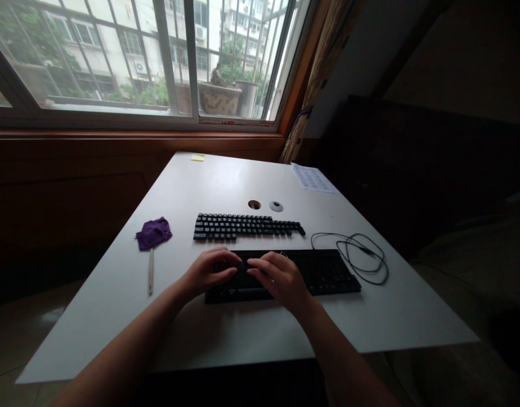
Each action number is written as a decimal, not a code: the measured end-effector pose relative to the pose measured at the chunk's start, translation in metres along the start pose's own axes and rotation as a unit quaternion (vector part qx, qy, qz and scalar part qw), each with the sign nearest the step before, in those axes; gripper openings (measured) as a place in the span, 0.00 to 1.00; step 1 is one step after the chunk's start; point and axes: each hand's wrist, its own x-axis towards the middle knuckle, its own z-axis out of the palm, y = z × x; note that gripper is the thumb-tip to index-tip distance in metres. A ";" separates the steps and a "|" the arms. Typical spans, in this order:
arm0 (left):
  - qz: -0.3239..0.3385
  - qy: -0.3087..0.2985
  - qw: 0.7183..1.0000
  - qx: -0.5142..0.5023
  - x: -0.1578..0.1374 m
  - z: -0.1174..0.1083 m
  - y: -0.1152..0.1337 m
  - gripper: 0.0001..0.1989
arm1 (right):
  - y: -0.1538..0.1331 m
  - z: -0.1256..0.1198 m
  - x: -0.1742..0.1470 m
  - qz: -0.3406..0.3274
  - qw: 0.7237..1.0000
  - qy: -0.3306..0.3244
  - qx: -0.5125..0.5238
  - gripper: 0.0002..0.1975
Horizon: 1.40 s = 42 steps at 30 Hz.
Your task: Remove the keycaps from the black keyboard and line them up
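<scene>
A black keyboard [323,271] lies in front of me on the white desk, its key area dark and hard to read. Over its left half, my left hand [211,270] curls with thumb and forefinger brought close together. A small dark piece, too dim to name for sure, shows by those fingertips. Facing it, my right hand [281,277] is closed, and a thin wire loop [284,254] like that of a keycap puller sticks up behind its fingers. Just beyond the keyboard, loose keycaps [243,224] stand in rows laid out like a keyboard.
A purple cloth [154,233] and a pale slim-handled tool [150,274] lie at left. The keyboard's coiled cable [385,260] is at right. Farther back are a round desk hole [254,205], its grey cover [276,207], printed paper [313,178] and yellow sticky notes [198,157].
</scene>
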 end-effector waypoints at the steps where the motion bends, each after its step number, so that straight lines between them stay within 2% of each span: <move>1: -0.002 -0.002 1.000 -0.001 0.000 -0.001 0.000 0.09 | 0.001 -0.001 0.000 0.005 1.000 0.001 0.007 0.11; 13: -0.016 -0.038 0.998 -0.038 0.000 -0.001 0.003 0.08 | 0.001 0.006 0.000 -0.007 0.999 -0.034 0.012 0.12; 22: -0.069 -0.052 0.985 -0.150 -0.003 0.001 -0.003 0.13 | -0.003 0.005 0.004 -0.015 0.999 -0.030 0.018 0.12; 33: -0.089 -0.071 0.981 -0.160 0.000 0.000 -0.002 0.14 | 0.001 0.009 0.000 -0.031 0.997 -0.059 -0.023 0.14; 42: -0.106 -0.080 0.970 -0.206 -0.001 0.004 -0.005 0.16 | 0.001 0.011 0.002 -0.017 0.998 -0.065 -0.022 0.11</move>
